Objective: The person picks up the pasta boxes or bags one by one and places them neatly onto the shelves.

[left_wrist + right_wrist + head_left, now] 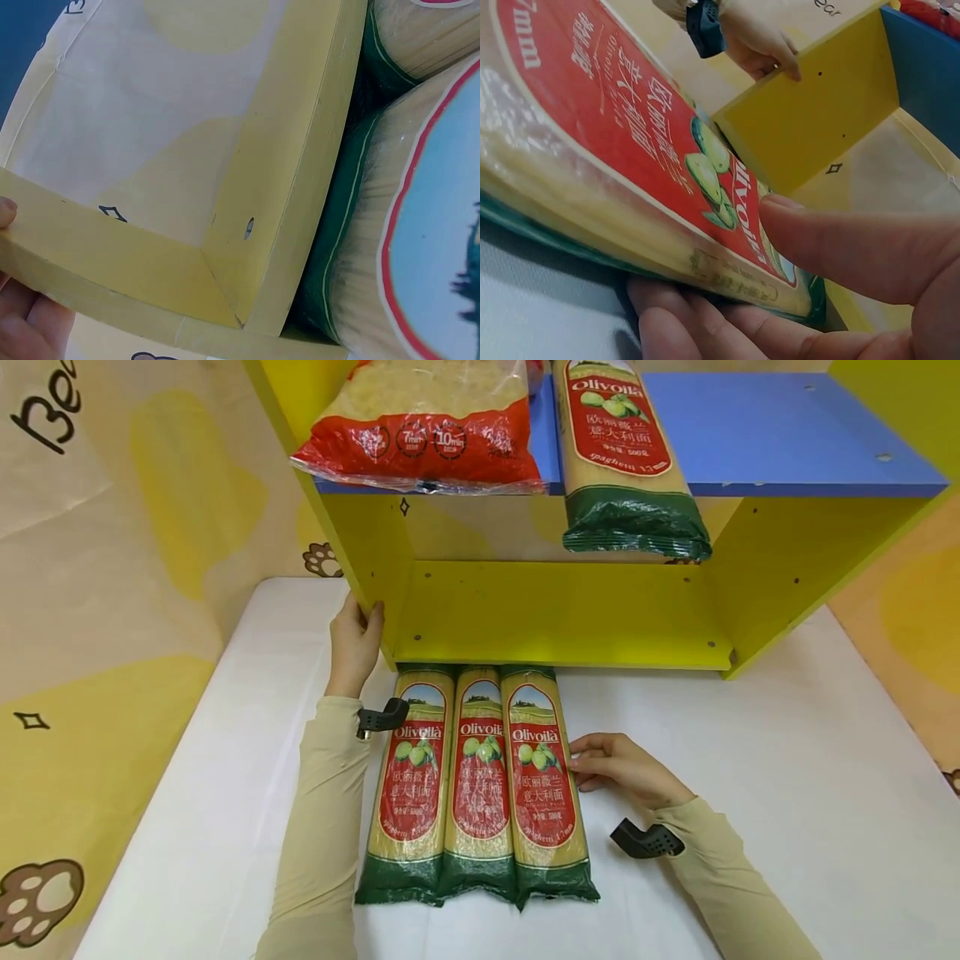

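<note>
Three spaghetti packs with red labels and green ends lie side by side on the white table: the left pack (pixel 412 777), the middle pack (pixel 480 768) and the right pack (pixel 546 768). My right hand (pixel 626 768) holds the outer edge of the right pack. In the right wrist view its thumb (pixel 840 240) is at the label side, and the fingers (pixel 705 322) curl along the lower edge. My left hand (pixel 354 639) grips the left side panel of the yellow shelf unit (pixel 555 610), thumb on one face and fingers on the other.
On the blue shelf board (pixel 772 435) above lie a red-and-clear pasta bag (pixel 435 422) and another spaghetti pack (pixel 626 452), its green end jutting past the front edge. The shelf's yellow bottom board meets the far ends of the three packs. A patterned backdrop (pixel 150 527) surrounds the table.
</note>
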### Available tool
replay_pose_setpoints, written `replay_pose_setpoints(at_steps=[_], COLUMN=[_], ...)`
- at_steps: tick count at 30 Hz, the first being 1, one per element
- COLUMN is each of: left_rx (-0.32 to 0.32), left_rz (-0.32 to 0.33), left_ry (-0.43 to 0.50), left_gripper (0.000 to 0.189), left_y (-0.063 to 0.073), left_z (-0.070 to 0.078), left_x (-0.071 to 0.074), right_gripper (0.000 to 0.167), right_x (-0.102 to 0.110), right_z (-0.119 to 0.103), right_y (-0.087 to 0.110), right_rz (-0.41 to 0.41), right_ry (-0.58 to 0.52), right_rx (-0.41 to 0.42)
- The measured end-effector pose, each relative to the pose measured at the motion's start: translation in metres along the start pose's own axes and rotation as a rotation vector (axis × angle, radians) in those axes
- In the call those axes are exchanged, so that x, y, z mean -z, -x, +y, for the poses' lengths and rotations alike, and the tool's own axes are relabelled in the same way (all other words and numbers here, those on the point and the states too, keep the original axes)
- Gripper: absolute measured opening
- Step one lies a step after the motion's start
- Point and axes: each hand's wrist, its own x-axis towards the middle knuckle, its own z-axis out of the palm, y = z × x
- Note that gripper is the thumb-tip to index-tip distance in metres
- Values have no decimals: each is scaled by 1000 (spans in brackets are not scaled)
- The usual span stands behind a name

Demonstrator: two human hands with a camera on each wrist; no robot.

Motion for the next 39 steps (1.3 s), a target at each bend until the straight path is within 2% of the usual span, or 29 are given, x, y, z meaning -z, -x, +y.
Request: replay_pose_setpoints(at_steps=[6,15,21,25,32,39], left_rx=[-25,-16,-22,-26,-32,-54], left_rz=[9,6,7,14,21,38], left_ry=[7,15,9,4,-1,-4], left_gripper=[28,29,28,27,26,24], left_y=[0,1,1,1,1,1], left_z=[-2,-1,-1,-1,-3,-2], left_x=[-1,0,-1,-1,-1,-2], right_gripper=[41,45,37,38,41,39], right_x=[-2,-7,-13,-17,-18,-21], right_z=[0,2,3,3,4,5], right_y=[0,1,2,2,0,-2], right_rz=[-4,-16,25,46,60,69], right_ry=[-2,-88,-226,-295,-306,-266], right_rx=[-8,-4,-21,-22,-28,-4])
